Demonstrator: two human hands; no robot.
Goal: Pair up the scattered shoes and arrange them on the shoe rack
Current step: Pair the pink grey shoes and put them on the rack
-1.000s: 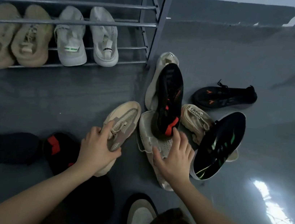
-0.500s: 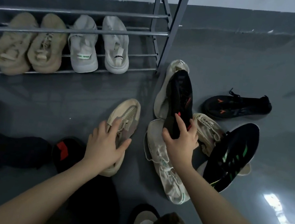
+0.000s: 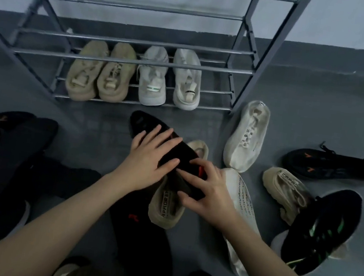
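A black shoe with a red mark (image 3: 147, 125) sits in the middle, above the floor shoes. My left hand (image 3: 148, 156) lies across its middle with spread, fairly straight fingers. My right hand (image 3: 206, 188) grips its heel end between curled fingers and thumb. Under it lies a beige shoe (image 3: 168, 206), and a long white shoe (image 3: 243, 219) is beside it on the right. The grey metal shoe rack (image 3: 126, 60) stands behind. Its lowest shelf holds a tan pair (image 3: 98, 74) and a white pair (image 3: 170, 80).
On the floor to the right lie a cream shoe (image 3: 247, 135), a black shoe with orange marks (image 3: 329, 165), a beige shoe (image 3: 285, 192) and a black shoe with green stripes (image 3: 319, 232). Dark shoes (image 3: 12, 142) are piled on the left, and another black shoe (image 3: 141, 237) lies near me.
My right hand lifted the black shoe off the pile and brought it left toward the middle. My left hand let go of the beige shoe and moved onto the black shoe.
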